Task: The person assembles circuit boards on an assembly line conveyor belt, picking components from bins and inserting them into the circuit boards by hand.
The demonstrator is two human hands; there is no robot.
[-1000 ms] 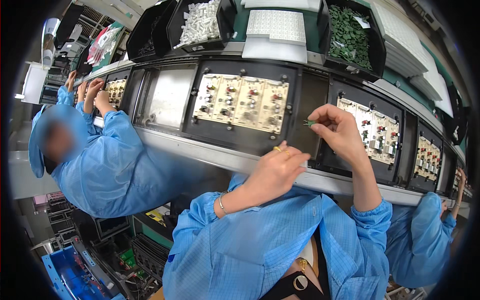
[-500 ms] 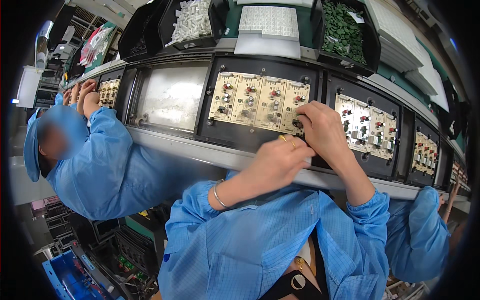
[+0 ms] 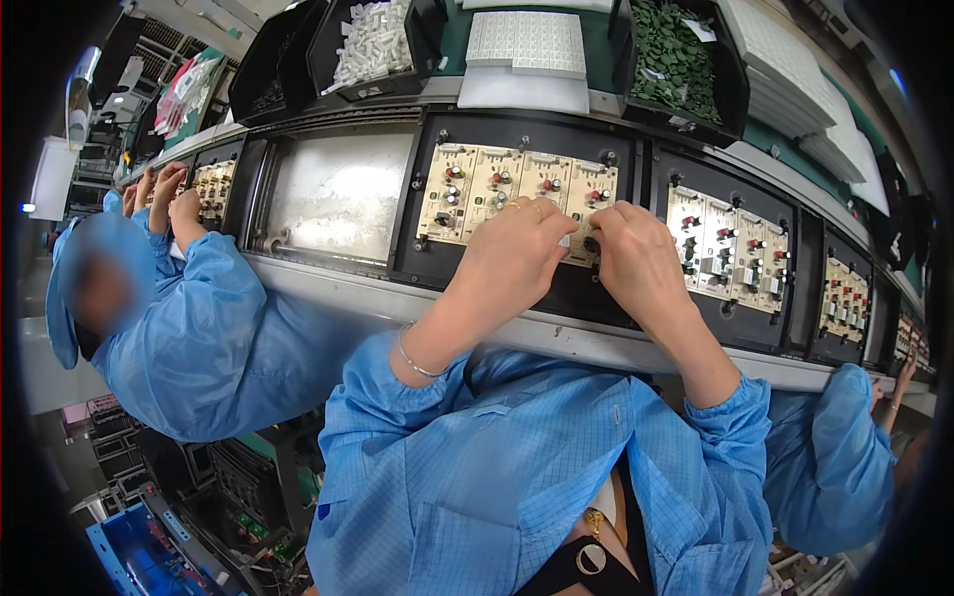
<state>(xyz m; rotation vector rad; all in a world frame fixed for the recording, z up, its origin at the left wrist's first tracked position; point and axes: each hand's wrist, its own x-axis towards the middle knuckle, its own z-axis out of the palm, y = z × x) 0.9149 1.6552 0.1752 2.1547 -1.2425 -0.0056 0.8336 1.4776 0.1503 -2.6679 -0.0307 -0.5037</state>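
Note:
A panel of tan circuit boards [image 3: 449,214], with red, black and green components, lies in a black carrier tray [image 3: 621,149] in front of me. My left hand [image 3: 515,250] is over the lower part of the panel. Its fingers pinch a small white part [image 3: 565,241], only a bit of which shows. My right hand [image 3: 638,256] is at the rightmost board, fingers drawn together beside a dark round component [image 3: 592,244]. Whether those fingertips hold anything is hidden.
Behind the line stand black bins of white parts [image 3: 373,45] and green discs [image 3: 676,70], with a white gridded block [image 3: 527,43] between them. A second board panel [image 3: 730,243] sits to the right. Co-workers in blue [image 3: 189,328] work on both sides.
My left hand has gone up and forward from the front rail onto the panel, and a white part now shows at its fingertips. My right hand stays at the rightmost board.

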